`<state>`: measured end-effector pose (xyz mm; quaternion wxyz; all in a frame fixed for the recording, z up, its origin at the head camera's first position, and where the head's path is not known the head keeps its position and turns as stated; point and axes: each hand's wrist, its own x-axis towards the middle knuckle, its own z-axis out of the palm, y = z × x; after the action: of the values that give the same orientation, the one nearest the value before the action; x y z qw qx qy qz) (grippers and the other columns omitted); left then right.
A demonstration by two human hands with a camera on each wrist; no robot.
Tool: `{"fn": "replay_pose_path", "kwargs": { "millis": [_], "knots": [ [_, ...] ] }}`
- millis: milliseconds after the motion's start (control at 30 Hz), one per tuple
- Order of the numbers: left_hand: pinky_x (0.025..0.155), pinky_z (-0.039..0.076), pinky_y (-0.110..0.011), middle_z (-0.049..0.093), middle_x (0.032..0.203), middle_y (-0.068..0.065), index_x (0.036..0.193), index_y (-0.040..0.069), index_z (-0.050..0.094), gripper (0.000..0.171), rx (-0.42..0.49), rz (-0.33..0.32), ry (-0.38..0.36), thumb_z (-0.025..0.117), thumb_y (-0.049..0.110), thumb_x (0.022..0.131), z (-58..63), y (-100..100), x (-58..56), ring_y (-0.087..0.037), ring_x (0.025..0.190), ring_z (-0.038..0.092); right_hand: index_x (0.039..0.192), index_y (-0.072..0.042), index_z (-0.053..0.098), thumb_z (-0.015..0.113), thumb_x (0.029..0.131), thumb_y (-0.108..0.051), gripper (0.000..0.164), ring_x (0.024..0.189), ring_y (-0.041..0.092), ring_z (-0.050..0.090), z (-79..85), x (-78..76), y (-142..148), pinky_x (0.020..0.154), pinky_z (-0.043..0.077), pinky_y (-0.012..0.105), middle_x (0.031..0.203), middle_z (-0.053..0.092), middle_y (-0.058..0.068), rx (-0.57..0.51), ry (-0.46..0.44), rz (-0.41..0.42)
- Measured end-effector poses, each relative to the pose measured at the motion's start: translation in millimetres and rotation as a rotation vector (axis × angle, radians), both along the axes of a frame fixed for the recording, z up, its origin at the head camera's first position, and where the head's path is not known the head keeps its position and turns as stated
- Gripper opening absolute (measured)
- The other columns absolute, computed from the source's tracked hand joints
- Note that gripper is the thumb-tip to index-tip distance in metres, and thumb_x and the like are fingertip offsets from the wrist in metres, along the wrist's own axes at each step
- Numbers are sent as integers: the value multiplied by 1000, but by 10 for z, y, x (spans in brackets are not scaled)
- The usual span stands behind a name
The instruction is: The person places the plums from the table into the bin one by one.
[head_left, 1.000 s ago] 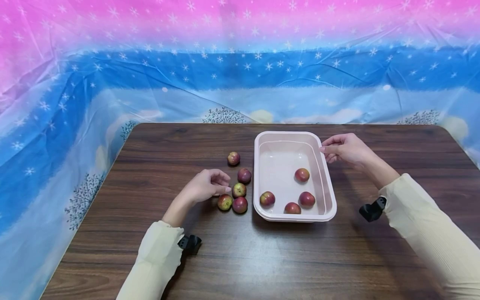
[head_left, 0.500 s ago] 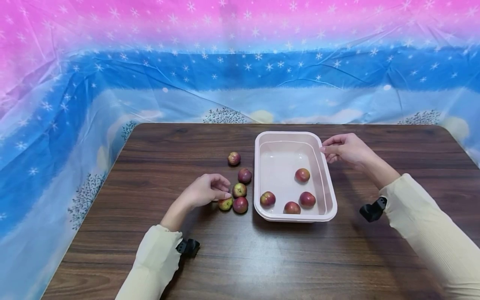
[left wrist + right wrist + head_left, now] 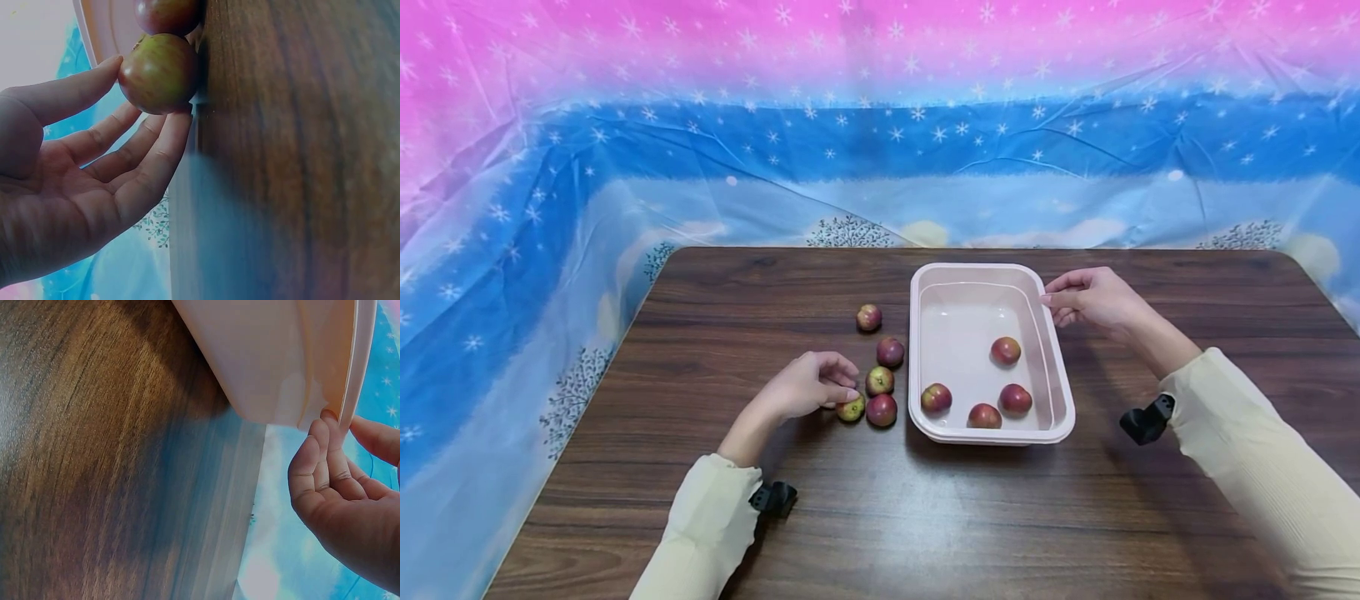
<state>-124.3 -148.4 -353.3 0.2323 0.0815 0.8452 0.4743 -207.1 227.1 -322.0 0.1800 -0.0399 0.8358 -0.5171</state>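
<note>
My left hand (image 3: 808, 385) pinches a yellow-green and red plum (image 3: 852, 409) that lies on the table. In the left wrist view, the thumb meets one side of this plum (image 3: 161, 74) and the fingertips (image 3: 181, 117) the other. Beside it are a dark red plum (image 3: 881, 410), a greenish plum (image 3: 880, 381) and a purple plum (image 3: 890, 352). Farther back lies another plum (image 3: 868, 317). My right hand (image 3: 1097, 302) holds the right rim of a pale pink plastic tub (image 3: 992, 436) between thumb and fingers; the right wrist view shows the tub's outer wall (image 3: 262, 362).
Several plums lie inside the tub, among them a red plum (image 3: 1005, 351) near its middle. Everything stands on a dark wooden table (image 3: 625, 500). A snowflake-patterned cloth (image 3: 887, 142) hangs behind and at the sides.
My left hand has come slightly toward me, onto the nearest-left plum, and its thumb and fingers have closed around it. The right hand keeps its hold on the tub rim.
</note>
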Motion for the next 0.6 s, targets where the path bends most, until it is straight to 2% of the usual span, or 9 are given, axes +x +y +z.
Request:
{"fn": "replay_pose_path", "kwargs": {
  "millis": [600],
  "knots": [
    [70, 52, -33, 61, 92, -14, 108, -8, 55, 25, 33, 25, -15, 61, 0, 85, 0, -25, 2, -16, 79, 59, 115, 14, 48, 57, 91, -15, 38, 67, 14, 60, 16, 14, -4, 69, 52, 36, 76, 62, 4, 31, 11, -2]
  ]
}}
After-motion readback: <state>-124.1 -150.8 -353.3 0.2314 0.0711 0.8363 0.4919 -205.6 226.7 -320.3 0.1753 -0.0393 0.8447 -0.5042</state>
